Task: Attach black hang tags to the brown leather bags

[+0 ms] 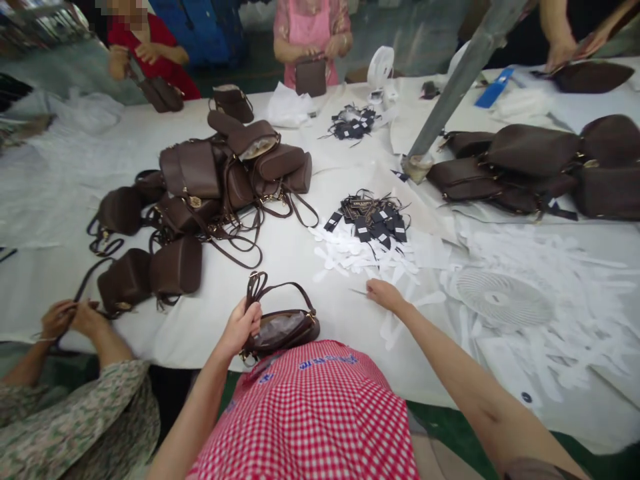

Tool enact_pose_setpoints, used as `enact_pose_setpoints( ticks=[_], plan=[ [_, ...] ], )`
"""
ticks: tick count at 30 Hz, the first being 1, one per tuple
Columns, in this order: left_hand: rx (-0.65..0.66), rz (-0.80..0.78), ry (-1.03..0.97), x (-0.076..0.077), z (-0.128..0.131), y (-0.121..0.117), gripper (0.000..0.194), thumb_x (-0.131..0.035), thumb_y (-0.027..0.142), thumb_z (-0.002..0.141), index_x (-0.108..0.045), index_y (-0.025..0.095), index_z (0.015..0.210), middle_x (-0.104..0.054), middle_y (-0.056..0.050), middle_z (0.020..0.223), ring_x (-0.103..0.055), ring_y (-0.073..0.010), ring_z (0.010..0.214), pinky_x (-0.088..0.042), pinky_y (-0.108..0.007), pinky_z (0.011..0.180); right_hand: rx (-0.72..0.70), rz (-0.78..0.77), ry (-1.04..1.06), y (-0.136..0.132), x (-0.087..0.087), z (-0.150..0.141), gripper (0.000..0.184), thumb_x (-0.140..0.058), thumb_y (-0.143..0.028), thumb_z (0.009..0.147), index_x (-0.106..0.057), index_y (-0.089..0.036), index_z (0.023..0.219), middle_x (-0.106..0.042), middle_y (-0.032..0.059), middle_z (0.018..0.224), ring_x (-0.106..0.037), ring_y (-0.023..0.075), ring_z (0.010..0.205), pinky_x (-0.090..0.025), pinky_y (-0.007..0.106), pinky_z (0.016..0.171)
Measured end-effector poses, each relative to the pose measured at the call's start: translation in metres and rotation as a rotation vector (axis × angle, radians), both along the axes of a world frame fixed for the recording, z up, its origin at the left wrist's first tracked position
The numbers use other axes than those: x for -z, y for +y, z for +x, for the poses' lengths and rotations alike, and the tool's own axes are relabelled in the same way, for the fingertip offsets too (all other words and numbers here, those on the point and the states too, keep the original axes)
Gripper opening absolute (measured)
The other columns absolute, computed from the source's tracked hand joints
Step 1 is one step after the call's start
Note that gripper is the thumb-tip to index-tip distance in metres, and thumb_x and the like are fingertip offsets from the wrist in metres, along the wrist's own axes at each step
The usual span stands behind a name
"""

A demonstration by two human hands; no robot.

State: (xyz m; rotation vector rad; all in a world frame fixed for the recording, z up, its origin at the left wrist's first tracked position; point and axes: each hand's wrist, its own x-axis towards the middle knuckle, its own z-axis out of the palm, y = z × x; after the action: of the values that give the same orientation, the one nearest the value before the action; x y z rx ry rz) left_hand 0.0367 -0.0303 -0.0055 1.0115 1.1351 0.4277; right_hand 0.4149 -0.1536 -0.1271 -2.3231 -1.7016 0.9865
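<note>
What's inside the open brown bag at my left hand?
Crumpled, translucent plastic-like filling shows in the mouth of the bag beside your left hand. It covers whatever lies deeper, so the bottom and anything underneath the filling can't be seen.

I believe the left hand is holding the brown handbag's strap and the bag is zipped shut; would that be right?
Not quite: the head view shows the brown handbag open, with crumpled translucent plastic inside. The left hand is indeed holding its strap.
</note>
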Motion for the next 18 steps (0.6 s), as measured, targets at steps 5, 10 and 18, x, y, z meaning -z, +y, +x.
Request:
enact_pose_setpoints(
  ticks=[5,10,18],
  plan=[
    [-0.057,-0.021,-0.067,0.002,-0.005,-0.001,0.041,-0.064,0.049,0.077,-0.033,0.022,0.080,-0.036,0.013,0.057,-0.025,0.0000,0.036,-0.024,-0.014,0.036,0.360,0.110,0.918,0.003,-0.049,-0.035,0.034,-0.052,-0.052,0.087,-0.051,-0.019,0.096,-0.044,-0.0053,0.066,-0.026,0.0054,0.042,-0.022,0.018,0.039],
    [-0.051,-0.030,-0.125,0.006,-0.009,-0.007,0.040,-0.064,0.048,0.078,-0.034,0.022,0.082,-0.037,0.013,0.058,-0.024,0.0003,0.036,-0.023,-0.013,0.036,0.460,-0.038,1.531,-0.002,-0.106,-0.081,0.058,-0.075,-0.055,0.068,-0.057,-0.017,0.107,-0.037,-0.0090,0.065,-0.007,0.0002,0.043,-0.005,0.015,0.036],
    [-0.026,0.007,-0.178,0.002,-0.010,-0.012,0.033,-0.060,0.043,0.082,-0.034,0.022,0.084,-0.034,0.012,0.058,-0.024,-0.0003,0.038,-0.022,-0.013,0.037,0.448,0.031,1.299,-0.005,-0.132,-0.133,0.046,-0.068,-0.059,0.074,-0.061,-0.014,0.083,-0.053,-0.0024,0.061,-0.030,0.0026,0.039,-0.020,0.017,0.037]
  ],
)
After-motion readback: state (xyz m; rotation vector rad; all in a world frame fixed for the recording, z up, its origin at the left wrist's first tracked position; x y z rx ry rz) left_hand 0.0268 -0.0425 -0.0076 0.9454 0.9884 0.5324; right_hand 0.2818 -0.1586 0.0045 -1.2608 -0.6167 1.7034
